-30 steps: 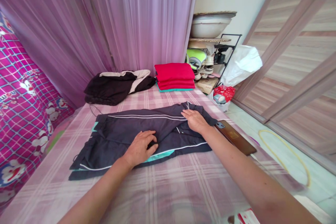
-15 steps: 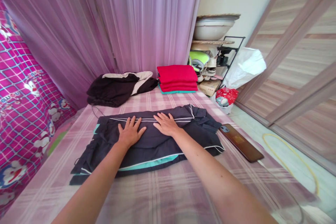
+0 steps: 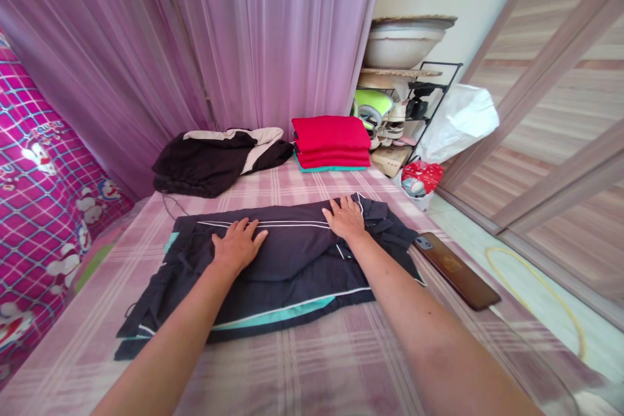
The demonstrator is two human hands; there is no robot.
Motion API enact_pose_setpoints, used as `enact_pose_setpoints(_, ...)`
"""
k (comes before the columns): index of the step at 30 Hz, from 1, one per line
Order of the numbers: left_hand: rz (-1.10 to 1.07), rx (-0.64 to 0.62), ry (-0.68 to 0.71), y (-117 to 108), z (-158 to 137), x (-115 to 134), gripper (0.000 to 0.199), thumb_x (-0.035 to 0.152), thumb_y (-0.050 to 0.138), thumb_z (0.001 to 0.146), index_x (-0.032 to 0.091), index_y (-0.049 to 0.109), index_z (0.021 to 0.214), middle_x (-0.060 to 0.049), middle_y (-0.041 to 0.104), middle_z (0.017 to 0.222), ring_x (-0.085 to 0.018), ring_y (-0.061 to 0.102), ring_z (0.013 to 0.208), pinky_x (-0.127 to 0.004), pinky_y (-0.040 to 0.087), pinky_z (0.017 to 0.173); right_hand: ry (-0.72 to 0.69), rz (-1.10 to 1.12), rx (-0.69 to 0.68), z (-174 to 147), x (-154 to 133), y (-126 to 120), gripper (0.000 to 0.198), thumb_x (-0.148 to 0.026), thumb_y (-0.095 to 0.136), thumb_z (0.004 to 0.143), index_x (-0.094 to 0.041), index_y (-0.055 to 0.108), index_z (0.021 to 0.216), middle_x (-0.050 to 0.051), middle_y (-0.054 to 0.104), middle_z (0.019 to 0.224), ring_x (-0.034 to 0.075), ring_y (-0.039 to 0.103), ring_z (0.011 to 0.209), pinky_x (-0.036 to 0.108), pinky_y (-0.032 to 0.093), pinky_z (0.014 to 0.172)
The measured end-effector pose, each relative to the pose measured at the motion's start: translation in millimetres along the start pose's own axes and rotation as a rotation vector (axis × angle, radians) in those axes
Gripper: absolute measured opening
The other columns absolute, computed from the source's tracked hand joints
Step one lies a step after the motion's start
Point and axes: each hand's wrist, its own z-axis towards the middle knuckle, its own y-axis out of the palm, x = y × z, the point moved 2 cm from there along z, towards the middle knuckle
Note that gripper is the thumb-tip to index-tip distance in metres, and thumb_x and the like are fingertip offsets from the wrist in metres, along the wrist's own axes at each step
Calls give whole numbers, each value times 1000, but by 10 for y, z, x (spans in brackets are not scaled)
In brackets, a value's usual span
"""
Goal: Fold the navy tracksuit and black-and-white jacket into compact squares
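A dark navy garment (image 3: 287,266) with white piping and a turquoise lining lies folded flat across the bed in front of me; its exact kind does not show. My left hand (image 3: 237,247) rests palm down on its left half, fingers spread. On its right half, close to the far edge and a white-piped corner, my right hand (image 3: 345,218) lies flat with the fingers apart. Neither hand grips the cloth. Turquoise lining shows along the near edge and at the left end.
Toward the curtain (image 3: 273,32) lie a black-and-white garment (image 3: 209,162) and a stack of folded red clothes (image 3: 331,136). A phone (image 3: 458,270) with a cable lies right of the dark garment on the checked bedsheet (image 3: 273,370). A shoe rack (image 3: 433,104) stands beyond the bed.
My right hand has slid to the right along the garment, away from my left hand. The left hand stays at nearly the same spot on the cloth. The view has shifted slightly.
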Motion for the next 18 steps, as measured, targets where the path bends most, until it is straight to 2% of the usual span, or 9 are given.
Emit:
enact_pose_setpoints(2,79,89,29,-59,104,-121,55,52,27,98,25,57,136,-13,51,147,-34,49,131,-65,33,106,-39,0,36,5,16,-52,59,-48,28,101,-14,50,144,18,43,152,31,36,141,46,29,112)
enact_pose_setpoints(5,185,165,27,-40,241,-400,56,47,32,97,19,53,140,-15,47,150,-34,43,137,-57,28,113,-55,5,121,83,151,-197,47,-32,31,100,-13,59,133,17,62,132,26,54,124,37,37,105)
enact_pose_setpoints(7,197,149,-5,36,293,-574,59,48,33,97,17,47,146,-15,45,152,-33,40,139,-55,25,115,31,-10,187,181,304,-300,44,-27,35,98,-14,60,132,16,65,128,26,57,120,36,39,102)
enact_pose_setpoints(9,181,142,-34,114,310,-680,61,49,33,97,17,44,147,-14,46,151,-33,42,138,-55,24,115,162,-24,176,295,472,-363,44,-34,40,97,-14,59,132,17,63,129,29,57,120,39,41,99)
enact_pose_setpoints(11,161,155,-52,166,309,-713,60,49,33,96,18,44,147,-13,47,150,-33,41,138,-56,24,115,269,-21,71,397,616,-370,49,-47,43,96,-15,62,128,18,64,128,33,58,119,42,43,95)
enact_pose_setpoints(14,132,165,-76,192,306,-704,60,50,33,96,19,46,146,-12,49,149,-33,41,138,-57,24,115,275,15,-31,482,740,-317,48,-53,49,93,-18,66,120,16,67,123,32,61,115,40,46,90)
enact_pose_setpoints(18,106,161,-111,185,316,-708,60,51,32,96,20,47,145,-11,50,149,-32,42,137,-59,24,115,273,53,119,476,756,-208,37,-42,48,96,-18,62,121,15,68,120,27,63,111,34,46,87)
